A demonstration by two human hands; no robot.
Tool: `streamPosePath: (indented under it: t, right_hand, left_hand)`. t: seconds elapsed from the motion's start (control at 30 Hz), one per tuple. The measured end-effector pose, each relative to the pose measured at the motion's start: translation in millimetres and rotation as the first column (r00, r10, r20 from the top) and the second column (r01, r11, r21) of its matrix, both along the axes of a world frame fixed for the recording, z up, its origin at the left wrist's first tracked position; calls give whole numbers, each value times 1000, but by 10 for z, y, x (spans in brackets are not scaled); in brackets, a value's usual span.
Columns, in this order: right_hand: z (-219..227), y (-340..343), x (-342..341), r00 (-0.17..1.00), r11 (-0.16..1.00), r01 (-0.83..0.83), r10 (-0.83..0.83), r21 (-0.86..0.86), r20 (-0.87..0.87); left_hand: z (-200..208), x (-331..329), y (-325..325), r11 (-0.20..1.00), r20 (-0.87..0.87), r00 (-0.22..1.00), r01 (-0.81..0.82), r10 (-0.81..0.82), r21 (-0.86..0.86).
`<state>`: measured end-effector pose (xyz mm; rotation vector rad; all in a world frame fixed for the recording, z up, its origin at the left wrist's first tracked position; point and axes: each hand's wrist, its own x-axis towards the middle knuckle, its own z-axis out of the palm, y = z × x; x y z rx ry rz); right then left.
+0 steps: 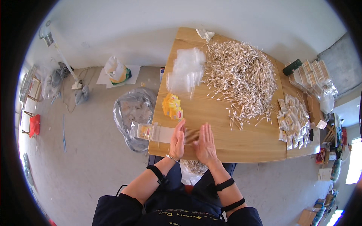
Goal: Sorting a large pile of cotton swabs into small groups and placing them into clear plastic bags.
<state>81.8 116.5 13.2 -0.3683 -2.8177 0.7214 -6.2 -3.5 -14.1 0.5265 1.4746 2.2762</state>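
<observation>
Several cotton swabs lie side by side near the table's front edge, between my two hands. My left hand stands on edge at their left end, fingers stretched out. At their right end my right hand is held flat, fingers straight and palm turned inward. Left of my left hand lies a clear plastic bag; a packed row of swabs with a yellow label shows at its far left end, over the table's edge. Beyond my left hand sits a small pile of yellow cards.
A large heap of loose swabs covers the table's far right. Clear empty bags lie at the back left. Filled packets are piled at right. A grey plastic sack stands on the floor at left; another bag of swabs is below the front edge.
</observation>
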Motion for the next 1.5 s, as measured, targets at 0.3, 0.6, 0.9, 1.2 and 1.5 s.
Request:
streamPosePath:
  t: [0.3, 0.6, 0.9, 1.2, 1.5]
  right_hand:
    - [12, -175, 37, 981, 965, -102, 57, 244, 183]
    - [60, -184, 53, 984, 964, -107, 68, 244, 164]
    - [34, -179, 30, 976, 973, -107, 65, 203, 206]
    - [-40, -180, 17, 975, 960, -94, 36, 263, 218]
    - [-126, -157, 37, 984, 932, -105, 46, 348, 174]
  left_hand:
    - [1, -14, 25, 996, -13, 997, 75, -76, -48]
    - [232, -22, -347, 912, -260, 952, 45, -163, -407]
    - [563, 270, -591, 569, -583, 512, -205, -631, -796]
    - [551, 306, -537, 504, -577, 480, -287, -660, -815]
    - [540, 310, -461, 486, -566, 532, -297, -630, -822]
